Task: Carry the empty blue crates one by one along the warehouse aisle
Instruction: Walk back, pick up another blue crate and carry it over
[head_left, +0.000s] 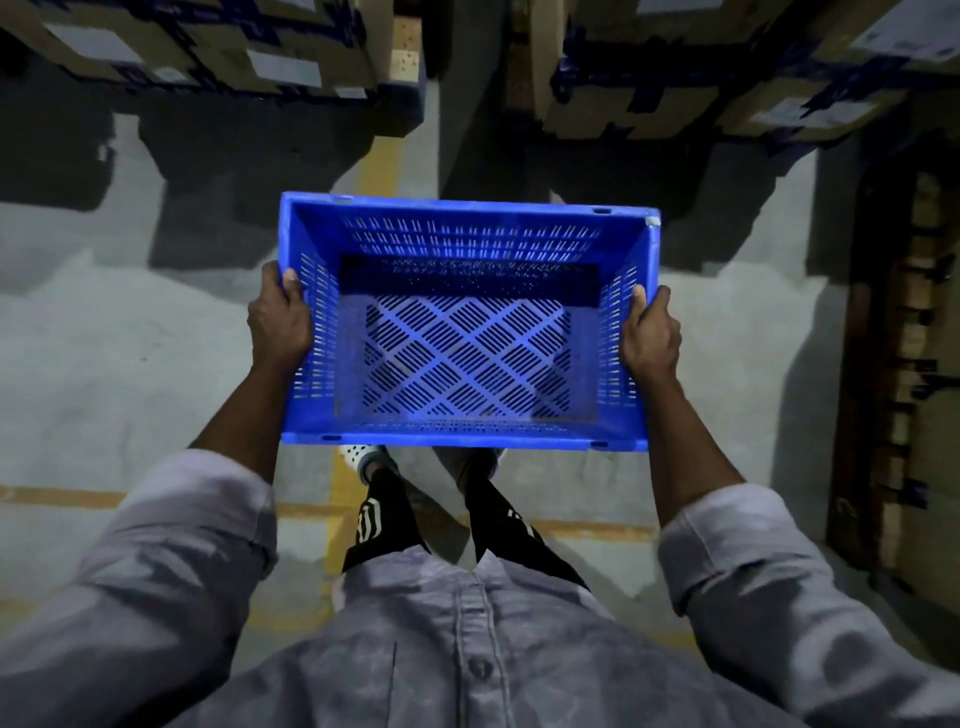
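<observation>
An empty blue crate (467, 213) with slotted walls and a lattice floor is held level in front of my body, above the concrete floor. My left hand (278, 319) grips its left short wall, thumb hooked over the rim. My right hand (652, 330) grips the right short wall the same way. Nothing lies inside the crate. My feet show just under its near edge.
Stacked cardboard boxes on pallets (208, 47) stand ahead on the left and on the right (727, 78), with a narrow gap between them. A dark wooden pallet structure (893, 364) runs along the right side. Yellow floor lines (379, 166) cross the grey concrete.
</observation>
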